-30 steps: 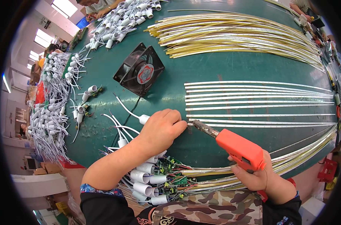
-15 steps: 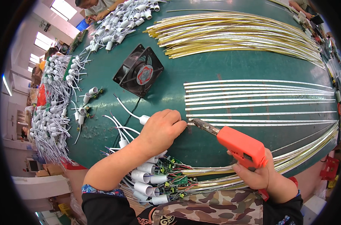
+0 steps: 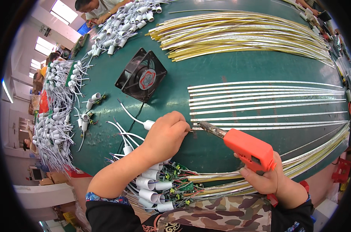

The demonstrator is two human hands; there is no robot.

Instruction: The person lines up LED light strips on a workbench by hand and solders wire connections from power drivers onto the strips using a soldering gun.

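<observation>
My right hand (image 3: 266, 176) grips a red-orange soldering gun (image 3: 248, 149) by its handle, its dark tip pointing left at the end of a white LED strip (image 3: 237, 124). My left hand (image 3: 166, 135) is closed over the inner end of a white lamp cap (image 3: 149, 124), from which a white cable runs up and left. Its fingertips are pinched just left of the strip ends, with fine wire ends showing there. What lies inside the palm is hidden. More white strips (image 3: 260, 84) lie side by side beyond the tip.
Lamp caps (image 3: 146, 182) with green circuit boards (image 3: 186, 186) and attached strips lie near my body. A black fan (image 3: 140, 75) stands further off. A strip bundle (image 3: 237, 34) lies at the far side, cap piles (image 3: 54, 135) at the left. A co-worker (image 3: 96, 9) sits far left.
My left hand has drawn slightly left, away from the soldering tip, uncovering fine wire ends at its fingertips. The soldering gun stays almost in place at the strip end. The view has shifted a little.
</observation>
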